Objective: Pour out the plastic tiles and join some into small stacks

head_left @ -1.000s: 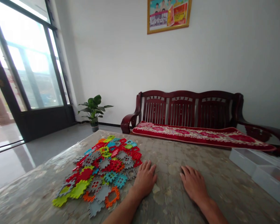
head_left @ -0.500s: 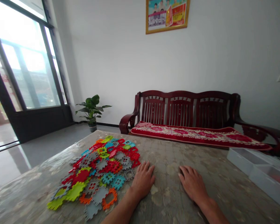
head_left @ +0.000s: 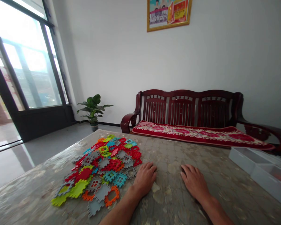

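My left hand [head_left: 145, 177] rests palm down on the patterned tabletop [head_left: 168, 200], fingers stretched forward and holding nothing. Just left of it spreads a heap of flat interlocking plastic pieces [head_left: 103, 164] in red, grey, blue, green and orange, some solid and some with window-like cutouts. A grey frame-shaped piece [head_left: 131, 172] lies closest to that hand. My right hand [head_left: 194, 182] also lies flat on the table, a forearm's width or so further right, with its fingers extended and nothing in them.
Two translucent plastic bins [head_left: 271, 181] stand at the table's right edge, something reddish in the nearer one. Behind the table is a dark red wooden bench [head_left: 180, 109] with a floral cushion [head_left: 201, 133]. A potted plant [head_left: 93, 109] and a glass door [head_left: 30, 68] are at the left.
The camera view has shifted very slightly. Both hands stay flat on the table in the same places, and the heap of pieces is unchanged.
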{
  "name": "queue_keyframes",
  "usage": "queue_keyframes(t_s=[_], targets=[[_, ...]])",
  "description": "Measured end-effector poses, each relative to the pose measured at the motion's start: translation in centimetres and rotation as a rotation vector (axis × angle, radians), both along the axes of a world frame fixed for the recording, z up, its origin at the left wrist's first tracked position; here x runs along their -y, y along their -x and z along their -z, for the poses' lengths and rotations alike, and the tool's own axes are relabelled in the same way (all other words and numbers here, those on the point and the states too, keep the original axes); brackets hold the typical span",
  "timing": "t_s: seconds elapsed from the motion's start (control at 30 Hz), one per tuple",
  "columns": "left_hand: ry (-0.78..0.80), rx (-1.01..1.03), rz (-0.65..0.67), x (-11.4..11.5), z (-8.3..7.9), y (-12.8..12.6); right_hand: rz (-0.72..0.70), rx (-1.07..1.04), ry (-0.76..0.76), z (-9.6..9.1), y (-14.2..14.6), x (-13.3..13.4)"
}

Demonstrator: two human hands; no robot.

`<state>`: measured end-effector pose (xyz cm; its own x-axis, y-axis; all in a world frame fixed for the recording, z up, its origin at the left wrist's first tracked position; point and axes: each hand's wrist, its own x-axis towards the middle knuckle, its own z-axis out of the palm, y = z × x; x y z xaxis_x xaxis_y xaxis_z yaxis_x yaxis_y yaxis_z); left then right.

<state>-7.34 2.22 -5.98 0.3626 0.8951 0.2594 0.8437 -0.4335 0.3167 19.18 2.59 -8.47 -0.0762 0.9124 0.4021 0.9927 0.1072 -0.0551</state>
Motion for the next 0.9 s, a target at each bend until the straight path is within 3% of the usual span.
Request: queue_keyframes(t_s=[0.1, 0.27, 0.4, 0.5, 0.63, 0.73, 0.9], targets=[[0.015, 0.059, 0.007, 0.0, -0.3, 0.0, 0.0, -0.004, 0.003, 0.2, -0.1, -0.1], [0.087, 0.165, -0.125, 0.0, -0.5, 0.3, -0.002, -0.004, 0.03, 0.1, -0.2, -0.1], [-0.131, 0.216, -0.223, -0.7, -1.9, 1.7, -0.006, -0.027, 0.042, -0.1, -0.3, -0.1], [-0.255, 0.114, -0.407, -1.9, -3.8, 3.4, -0.008, -0.044, 0.047, -0.2, -0.3, 0.0], [-0.166, -0.109, -0.614, -4.0, -5.3, 6.7, 0.004, -0.058, 0.055, -0.4, -0.1, 0.2], [-0.061, -0.216, -0.639, -5.5, -5.2, 9.5, 0.011, -0.059, 0.06, -0.6, 0.0, 0.2], [0.114, -0.202, -0.636, -6.7, -3.9, 12.9, 0.005, -0.069, 0.06, -0.5, 0.0, 0.1]])
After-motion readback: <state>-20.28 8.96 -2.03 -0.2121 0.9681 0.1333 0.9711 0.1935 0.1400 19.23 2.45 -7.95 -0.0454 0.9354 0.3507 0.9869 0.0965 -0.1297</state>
